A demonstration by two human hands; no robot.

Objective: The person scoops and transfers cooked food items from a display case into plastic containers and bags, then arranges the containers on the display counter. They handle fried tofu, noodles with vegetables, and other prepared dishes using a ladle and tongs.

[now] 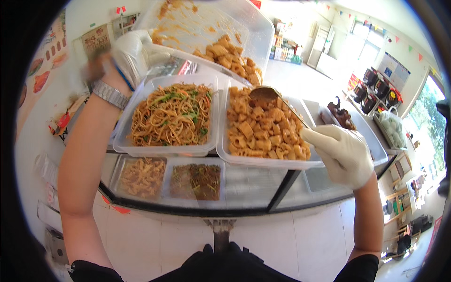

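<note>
My left hand [134, 54], in a pale glove, grips the near-left rim of a translucent plastic tub [262, 30]. The tub is tilted down to the right, sauce smeared over its inside. Brown-sauced tube-shaped food pieces [225, 56] are bunched at its low corner. Directly below stands a second plastic tub [267, 163], well filled with the same kind of pieces [259, 127]. My right hand [340, 155], also gloved, holds a metal ladle [264, 93] by its handle. The ladle's bowl is over the pieces, just beneath the tilted tub's lower edge.
Left of the filled tub is a tub [165, 152] of noodles [172, 116] with greens. Trays of fried food [142, 176] and dark shredded food [195, 181] show through the glass counter [250, 183]. At right lie dark braised meat [341, 114] and a bagged tray [393, 128].
</note>
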